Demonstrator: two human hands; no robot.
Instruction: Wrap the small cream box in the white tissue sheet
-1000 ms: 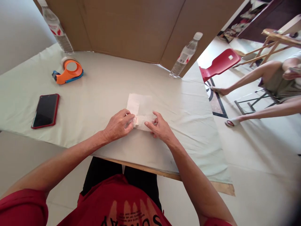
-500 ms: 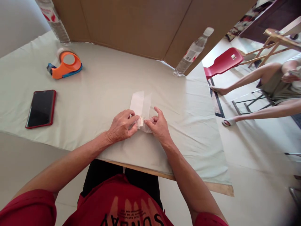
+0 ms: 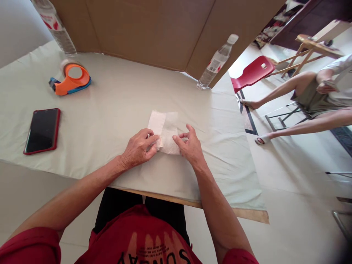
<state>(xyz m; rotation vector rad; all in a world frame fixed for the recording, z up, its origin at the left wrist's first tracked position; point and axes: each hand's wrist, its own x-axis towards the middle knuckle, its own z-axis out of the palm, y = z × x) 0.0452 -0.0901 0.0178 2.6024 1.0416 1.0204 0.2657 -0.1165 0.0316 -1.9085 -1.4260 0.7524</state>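
A thin white sheet, tissue-like, lies on the cloth-covered table in front of me, with an opaque part point(image 3: 157, 123) at the left and a translucent part point(image 3: 169, 137) at the right. My left hand point(image 3: 141, 146) pinches its lower left, where a small crumpled or folded bit shows at the fingertips. At the right edge of the translucent part is my right hand point(image 3: 189, 144), its index finger raised and its thumb apart from it, near or touching the edge. Nothing shows between those fingers.
A phone in a red case point(image 3: 43, 131) and an orange tape dispenser point(image 3: 73, 80) lie at the left. Water bottles stand at the back left point(image 3: 59, 33) and right point(image 3: 217, 64) by a cardboard panel point(image 3: 148, 33). A seated person point(image 3: 310, 88) is beyond the table's right edge.
The translucent part is spread wider and flatter. My right hand has moved slightly right, away from my left hand. The whole view has shifted a little.
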